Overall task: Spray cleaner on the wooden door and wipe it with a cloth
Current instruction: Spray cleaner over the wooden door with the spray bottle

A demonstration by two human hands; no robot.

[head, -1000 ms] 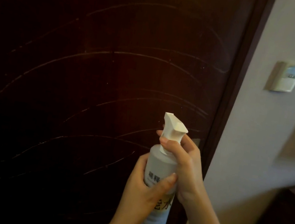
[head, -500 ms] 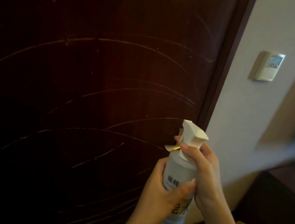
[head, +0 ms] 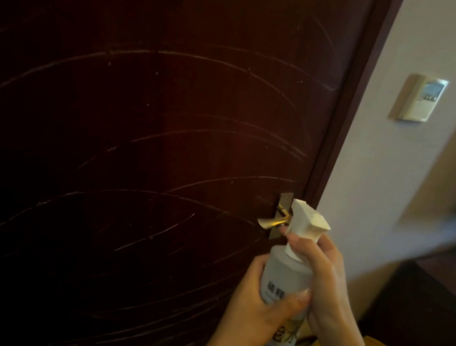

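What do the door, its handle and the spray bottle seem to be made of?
The door looks like dark reddish-brown wood with a smooth finish; pale curved streaks show on it. The handle looks like brass-coloured metal, since it shines. The spray bottle seems plastic: matte white head, frosted body.

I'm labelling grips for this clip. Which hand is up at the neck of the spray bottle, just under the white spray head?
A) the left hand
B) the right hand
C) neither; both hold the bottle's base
B: the right hand curls round the neck just below the white spray head, while the left hand grips the spray bottle lower down on its body.
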